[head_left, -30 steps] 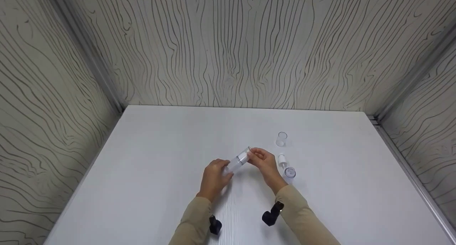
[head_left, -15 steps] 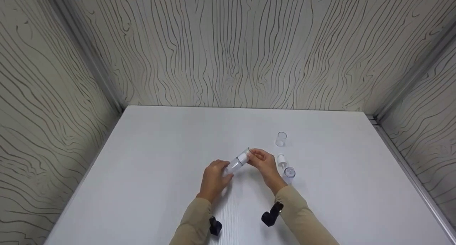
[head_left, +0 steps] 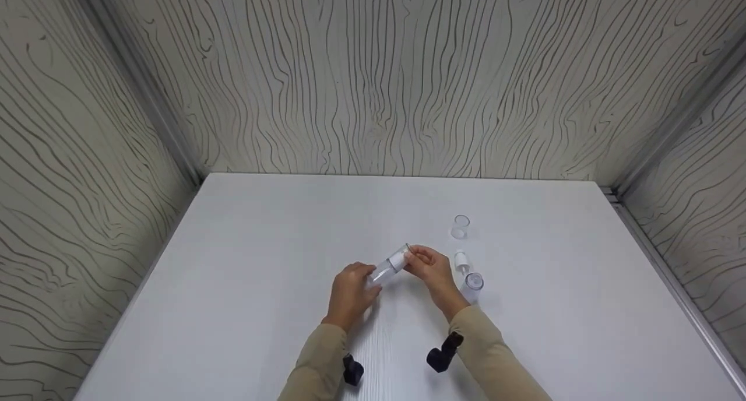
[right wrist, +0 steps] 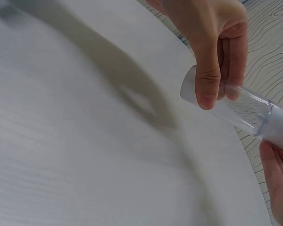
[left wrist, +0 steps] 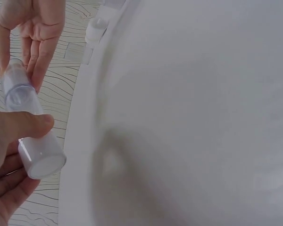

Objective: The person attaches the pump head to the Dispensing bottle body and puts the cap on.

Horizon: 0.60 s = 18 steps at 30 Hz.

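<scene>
My left hand (head_left: 349,290) grips the lower body of a clear plastic bottle (head_left: 382,273), thumb on one side and fingers on the other. The bottle is tilted above the table, its round base toward me in the left wrist view. At its upper end is a white pump top (head_left: 398,259) under a clear cap (left wrist: 14,75). My right hand (head_left: 430,269) pinches this capped end between thumb and fingers. In the right wrist view the clear middle of the bottle (right wrist: 245,107) shows between both hands.
To the right of my right hand stand a loose clear cap (head_left: 460,227), a white pump top (head_left: 461,261) and a second clear bottle (head_left: 473,285), close together on the white table (head_left: 262,232). Patterned panels (head_left: 373,80) rise behind and at both sides.
My right hand and the capped end have sunk very slightly in the head view. Both hands keep hold of the bottle, and the loose parts have not moved.
</scene>
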Tool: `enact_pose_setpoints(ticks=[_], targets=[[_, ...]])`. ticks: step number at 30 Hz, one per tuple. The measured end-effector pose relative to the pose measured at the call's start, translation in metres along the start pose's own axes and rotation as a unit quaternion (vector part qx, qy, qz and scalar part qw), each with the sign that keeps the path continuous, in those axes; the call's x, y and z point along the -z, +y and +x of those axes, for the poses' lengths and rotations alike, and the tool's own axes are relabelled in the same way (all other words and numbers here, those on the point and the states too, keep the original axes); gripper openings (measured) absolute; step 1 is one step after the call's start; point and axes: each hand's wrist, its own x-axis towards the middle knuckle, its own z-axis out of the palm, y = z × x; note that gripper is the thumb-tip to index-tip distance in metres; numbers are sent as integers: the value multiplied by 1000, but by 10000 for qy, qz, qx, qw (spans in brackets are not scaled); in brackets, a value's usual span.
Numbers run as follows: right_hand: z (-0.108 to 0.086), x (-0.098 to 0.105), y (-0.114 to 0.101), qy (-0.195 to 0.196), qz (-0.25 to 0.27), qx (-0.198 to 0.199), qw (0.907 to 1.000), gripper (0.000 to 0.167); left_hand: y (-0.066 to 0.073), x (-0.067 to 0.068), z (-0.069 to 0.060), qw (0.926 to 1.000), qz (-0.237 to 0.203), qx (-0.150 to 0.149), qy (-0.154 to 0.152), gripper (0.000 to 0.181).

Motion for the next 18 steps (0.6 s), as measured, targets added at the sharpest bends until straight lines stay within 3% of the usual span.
enact_pose_setpoints(ticks=[18], targets=[[-3,-4,1,18,-173,93,9998,27,0,-1,-1,9998,-70,185,6,30]])
